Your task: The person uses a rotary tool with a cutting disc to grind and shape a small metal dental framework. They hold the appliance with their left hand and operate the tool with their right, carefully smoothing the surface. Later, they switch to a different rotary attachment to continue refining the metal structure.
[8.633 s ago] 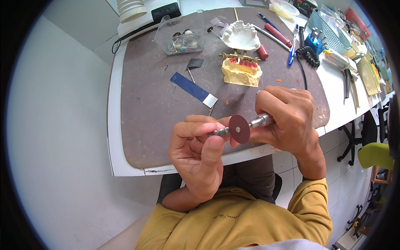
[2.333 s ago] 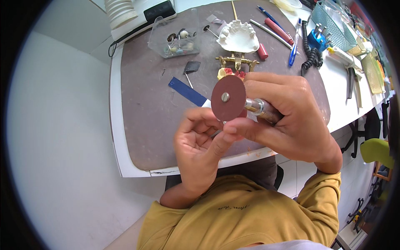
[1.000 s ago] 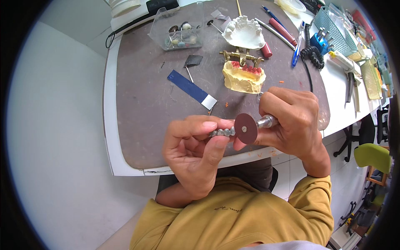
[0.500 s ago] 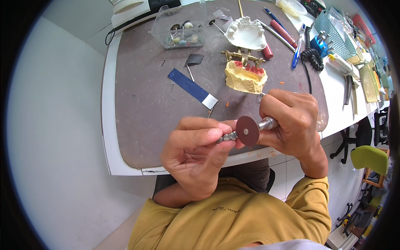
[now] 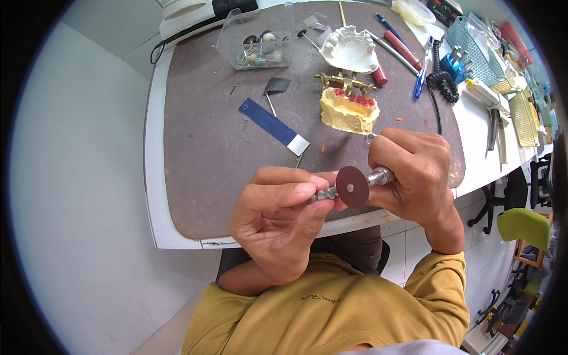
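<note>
Between the fingertips and thumb of my left hand is a small grey metal dental bridge. My right hand grips a silver rotary handpiece fitted with a round, dark red-brown disc. The disc's edge lies right against or just in front of the bridge's right end; whether they touch, I cannot tell. Past my hands stands a hinged brass articulator, with a white plaster dental cast on its far side and a yellowish cast with red parts on its near side.
A blue strip with a white end and a dark square on a pin lie left of the casts. Behind them is a clear box of burs. Pens, a coiled cable and a mesh basket are at the right.
Both hands keep nearly the same place and grip. The disc sits very slightly lower and further right; the rest looks the same apart from a tiny view shift.
</note>
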`<state>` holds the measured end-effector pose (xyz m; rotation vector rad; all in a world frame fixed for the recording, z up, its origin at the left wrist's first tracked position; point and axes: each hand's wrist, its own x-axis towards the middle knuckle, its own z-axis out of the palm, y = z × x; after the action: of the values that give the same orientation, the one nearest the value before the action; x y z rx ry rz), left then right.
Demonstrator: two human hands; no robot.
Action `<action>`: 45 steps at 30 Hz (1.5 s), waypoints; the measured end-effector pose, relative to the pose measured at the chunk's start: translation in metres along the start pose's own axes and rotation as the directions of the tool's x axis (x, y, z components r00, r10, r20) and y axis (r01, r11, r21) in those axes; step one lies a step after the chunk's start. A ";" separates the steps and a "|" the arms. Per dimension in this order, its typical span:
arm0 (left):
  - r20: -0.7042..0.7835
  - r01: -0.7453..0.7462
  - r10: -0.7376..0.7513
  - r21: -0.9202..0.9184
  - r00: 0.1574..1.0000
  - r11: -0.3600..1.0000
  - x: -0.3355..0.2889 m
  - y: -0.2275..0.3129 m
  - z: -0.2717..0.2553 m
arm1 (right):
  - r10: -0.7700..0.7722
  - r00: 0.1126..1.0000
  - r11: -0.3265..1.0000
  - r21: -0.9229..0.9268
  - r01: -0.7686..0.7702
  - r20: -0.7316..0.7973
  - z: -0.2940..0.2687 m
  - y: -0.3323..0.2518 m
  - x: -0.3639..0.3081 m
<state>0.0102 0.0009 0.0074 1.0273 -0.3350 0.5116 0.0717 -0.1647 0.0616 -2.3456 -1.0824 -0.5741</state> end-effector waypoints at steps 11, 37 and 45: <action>0.022 -0.002 0.003 -0.042 1.000 0.999 0.000 0.000 -0.001 | 0.000 1.000 1.000 0.007 0.000 -0.008 0.000 0.001 0.000; 0.033 -0.033 0.034 -0.032 0.999 0.999 0.001 -0.001 0.000 | -0.015 1.000 1.000 -0.005 0.015 0.004 -0.001 0.002 -0.001; 0.065 -0.070 0.070 -0.003 0.995 0.998 0.001 -0.002 -0.002 | -0.030 1.000 0.999 -0.013 0.030 -0.001 -0.001 0.003 0.000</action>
<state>0.0124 0.0020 0.0056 1.0361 -0.4301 0.5417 0.0734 -0.1668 0.0616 -2.3434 -1.1185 -0.5946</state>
